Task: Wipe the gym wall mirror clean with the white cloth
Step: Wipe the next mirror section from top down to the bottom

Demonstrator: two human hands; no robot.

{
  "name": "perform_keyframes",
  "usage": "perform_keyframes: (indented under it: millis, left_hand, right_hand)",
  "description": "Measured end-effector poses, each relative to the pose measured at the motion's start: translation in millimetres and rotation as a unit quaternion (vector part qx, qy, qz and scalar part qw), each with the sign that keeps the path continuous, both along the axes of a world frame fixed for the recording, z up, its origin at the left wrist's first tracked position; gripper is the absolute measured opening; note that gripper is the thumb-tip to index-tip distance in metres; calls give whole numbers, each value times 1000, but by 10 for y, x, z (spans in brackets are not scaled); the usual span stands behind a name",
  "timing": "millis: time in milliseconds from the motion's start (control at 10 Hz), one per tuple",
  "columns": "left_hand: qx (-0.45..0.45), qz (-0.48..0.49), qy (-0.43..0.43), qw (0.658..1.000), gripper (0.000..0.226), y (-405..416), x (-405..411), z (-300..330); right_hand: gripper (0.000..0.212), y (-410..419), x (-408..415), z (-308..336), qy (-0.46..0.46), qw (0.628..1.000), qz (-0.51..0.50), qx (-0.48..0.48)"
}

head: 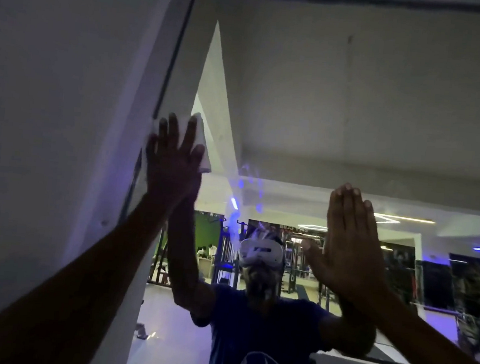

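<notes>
Dim gym lighting, tinged blue and violet, filled the scene, with a white wall at left meeting the framed edge of the wall mirror. Reflected in the glass were the person in a dark blue shirt wearing a white headset, weight racks behind, and strip lights on the ceiling. Smears showed on the glass between the two hands. The left hand lay flat against the mirror near its left edge, fingers straight and spread, pressing the white cloth to the glass; the cloth showed above and to the right of the fingers. The right hand was raised flat, fingers straight and together, holding nothing; it appeared to meet its own reflection on the glass, though contact could not be confirmed. Both forearms reached upward from the lower corners.
</notes>
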State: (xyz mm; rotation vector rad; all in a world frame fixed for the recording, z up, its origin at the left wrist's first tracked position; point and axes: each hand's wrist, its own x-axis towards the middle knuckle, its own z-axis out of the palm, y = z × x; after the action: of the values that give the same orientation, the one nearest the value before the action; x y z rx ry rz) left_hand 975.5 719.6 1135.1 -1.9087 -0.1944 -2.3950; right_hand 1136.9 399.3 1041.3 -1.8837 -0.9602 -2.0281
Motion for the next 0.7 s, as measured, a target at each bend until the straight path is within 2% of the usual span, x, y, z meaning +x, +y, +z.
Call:
perform_keyframes:
  millis: [100,200,300,400,500,600,700]
  left_hand:
    - [227,81,162,957,67,-876,469,-776]
    - [418,105,137,892,57,-726,424,-799]
    - [22,-174,102,979,48,-16,-10,-257]
    - [10,174,98,980,66,-469,194,-599]
    - [360,-147,192,901,61,-675,369,-1038]
    - [148,-277,163,935,60,-359,56,-484]
    - [-24,0,-30,999,59,-202,60,-283]
  right_hand:
    - [99,3,-38,-8,6,1000,-12,-1]
    - [100,3,-53,-115,19,1000,-18,-7]
    - [98,-3,-44,-318,29,999,-15,-8]
    - [99,30,-73,-343,38,999,-13,1]
    - [100,35,-81,-345,47,999,-6,1]
    - [99,9,-77,-348,46,999,-11,-4]
    - [100,18,-96,-353,55,998,-16,-3]
